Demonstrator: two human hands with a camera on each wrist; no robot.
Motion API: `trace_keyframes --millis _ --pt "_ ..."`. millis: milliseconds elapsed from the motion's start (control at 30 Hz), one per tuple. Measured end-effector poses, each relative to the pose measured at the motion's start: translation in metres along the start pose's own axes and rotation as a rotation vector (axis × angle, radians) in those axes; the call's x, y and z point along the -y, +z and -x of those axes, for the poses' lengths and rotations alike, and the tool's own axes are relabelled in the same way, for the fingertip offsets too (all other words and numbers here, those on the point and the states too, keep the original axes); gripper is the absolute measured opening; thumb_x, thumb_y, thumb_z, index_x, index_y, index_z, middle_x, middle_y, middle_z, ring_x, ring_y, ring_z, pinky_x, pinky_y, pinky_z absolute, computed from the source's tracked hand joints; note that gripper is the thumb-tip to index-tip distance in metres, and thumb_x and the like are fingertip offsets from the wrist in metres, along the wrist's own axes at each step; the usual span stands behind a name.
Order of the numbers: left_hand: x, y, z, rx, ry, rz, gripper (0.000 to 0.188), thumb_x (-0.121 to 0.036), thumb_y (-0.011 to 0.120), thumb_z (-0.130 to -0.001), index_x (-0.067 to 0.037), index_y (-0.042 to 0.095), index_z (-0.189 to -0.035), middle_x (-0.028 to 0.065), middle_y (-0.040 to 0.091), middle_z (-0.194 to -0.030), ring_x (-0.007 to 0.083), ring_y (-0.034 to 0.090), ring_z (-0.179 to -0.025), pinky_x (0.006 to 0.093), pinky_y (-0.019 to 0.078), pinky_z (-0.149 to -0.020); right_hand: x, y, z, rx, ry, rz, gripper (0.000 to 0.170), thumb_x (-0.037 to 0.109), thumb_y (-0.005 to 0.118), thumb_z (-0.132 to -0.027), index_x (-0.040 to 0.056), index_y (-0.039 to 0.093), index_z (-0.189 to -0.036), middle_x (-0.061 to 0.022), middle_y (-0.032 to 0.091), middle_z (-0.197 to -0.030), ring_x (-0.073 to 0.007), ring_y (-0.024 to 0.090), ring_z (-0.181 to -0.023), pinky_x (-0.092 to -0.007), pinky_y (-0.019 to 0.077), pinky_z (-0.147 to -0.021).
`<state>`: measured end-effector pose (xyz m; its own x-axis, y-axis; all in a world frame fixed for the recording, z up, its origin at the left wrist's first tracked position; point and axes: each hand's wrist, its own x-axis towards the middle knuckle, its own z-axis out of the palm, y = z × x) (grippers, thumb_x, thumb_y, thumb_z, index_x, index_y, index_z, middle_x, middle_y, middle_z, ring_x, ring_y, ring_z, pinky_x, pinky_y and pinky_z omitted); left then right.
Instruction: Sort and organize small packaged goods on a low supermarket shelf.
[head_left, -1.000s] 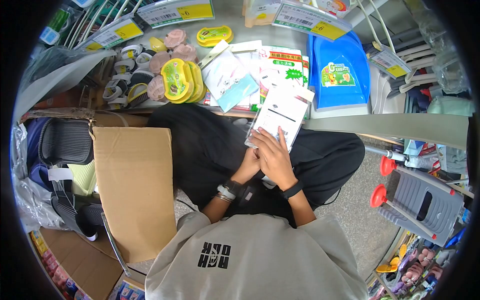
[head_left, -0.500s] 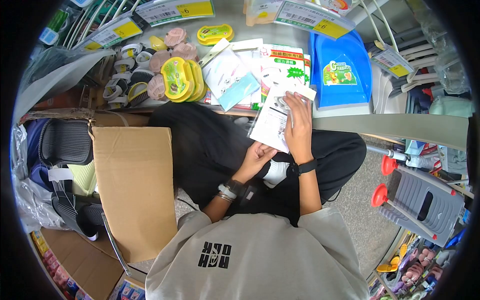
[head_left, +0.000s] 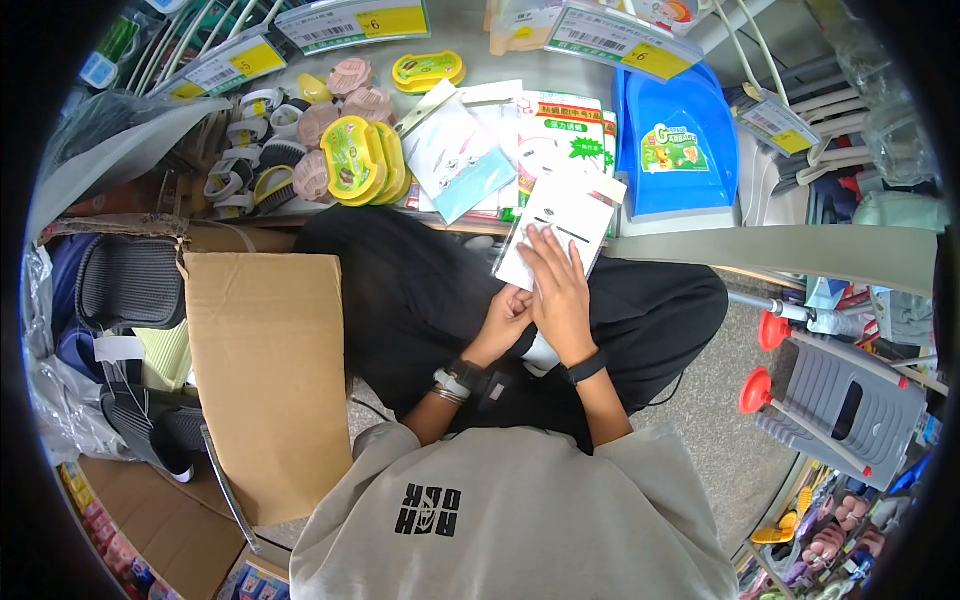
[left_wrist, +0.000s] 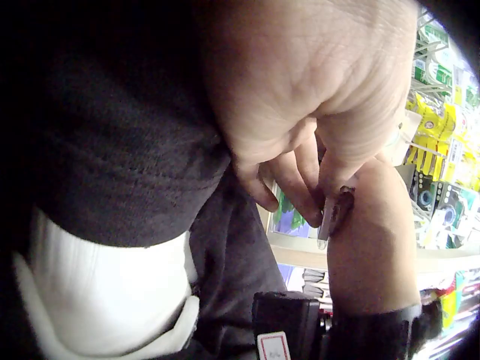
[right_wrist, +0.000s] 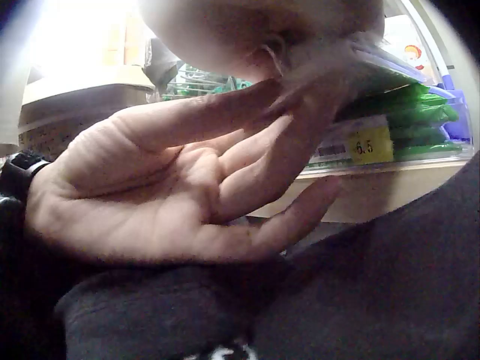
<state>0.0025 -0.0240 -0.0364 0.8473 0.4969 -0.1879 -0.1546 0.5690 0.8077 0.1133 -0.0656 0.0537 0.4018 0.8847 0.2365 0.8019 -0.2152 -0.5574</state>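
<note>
Left hand [head_left: 506, 318], pinching a white packet [head_left: 580, 203] at one o'clock; the left wrist view best exposes the thumb's grip. Right hand [head_left: 562, 305], straight fingers slightly spread across the packet's face, shown only by the head view. Beyond, at two o'clock: blue dustpan [head_left: 700, 110].
</note>
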Motion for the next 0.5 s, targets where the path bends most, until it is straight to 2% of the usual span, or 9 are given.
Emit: trace_keyframes --millis 133,233,333,433,500 --pt "0.002 0.001 0.0 -0.046 0.012 -0.008 0.033 0.003 0.054 -0.092 0.003 0.046 -0.124 0.0079 0.063 -0.108 0.0082 0.059 -0.095 0.0228 0.0468 -0.081 0.007 0.0 0.014 0.045 -0.014 -0.039 0.039 -0.003 0.049 -0.082 0.0043 0.06 -0.119 -0.0094 0.053 -0.136 -0.0286 0.044 -0.131 -0.0498 0.0256 -0.111" --pt "0.004 -0.005 0.001 -0.035 -0.044 -0.09 0.03 0.003 0.054 -0.091 0.002 0.047 -0.12 0.0071 0.063 -0.106 0.0072 0.059 -0.093 0.0214 0.0474 -0.078 0.009 -0.003 0.022 0.076 -0.05 -0.062 0.034 0.0 0.053 -0.082 0.0031 0.061 -0.114 -0.0095 0.055 -0.133 -0.0262 0.045 -0.13 -0.0498 0.0239 -0.112" --pt "0.0 -0.004 0.001 0.0 -0.017 -0.137 0.03 0.002 0.055 -0.092 0.002 0.047 -0.121 0.0069 0.063 -0.107 0.007 0.06 -0.093 0.0206 0.048 -0.076 0.008 -0.006 0.026 0.079 -0.056 -0.103 0.031 -0.001 0.052 -0.082 0.0031 0.062 -0.111 -0.0095 0.058 -0.128 -0.0266 0.046 -0.13 -0.0519 0.0218 -0.113" --pt "-0.008 0.001 0.002 -0.034 -0.054 -0.134 0.033 0.003 0.054 -0.093 0.003 0.046 -0.124 0.0079 0.062 -0.11 0.0085 0.06 -0.097 0.0226 0.048 -0.081 0.004 -0.005 0.021 0.046 -0.044 -0.13 0.03 -0.002 0.051 -0.082 0.0031 0.062 -0.11 -0.0095 0.059 -0.125 -0.0273 0.047 -0.129 -0.0532 0.0206 -0.113" --pt "-0.008 0.004 0.0 -0.015 -0.009 -0.047 0.035 0.004 0.053 -0.093 0.003 0.044 -0.127 0.009 0.062 -0.114 0.0105 0.059 -0.102 0.0242 0.0474 -0.085 0.001 -0.008 0.013 0.033 -0.051 -0.107 0.032 -0.003 0.051 -0.081 0.0031 0.061 -0.111 -0.01 0.058 -0.125 -0.0283 0.046 -0.129 -0.0536 0.0203 -0.113"
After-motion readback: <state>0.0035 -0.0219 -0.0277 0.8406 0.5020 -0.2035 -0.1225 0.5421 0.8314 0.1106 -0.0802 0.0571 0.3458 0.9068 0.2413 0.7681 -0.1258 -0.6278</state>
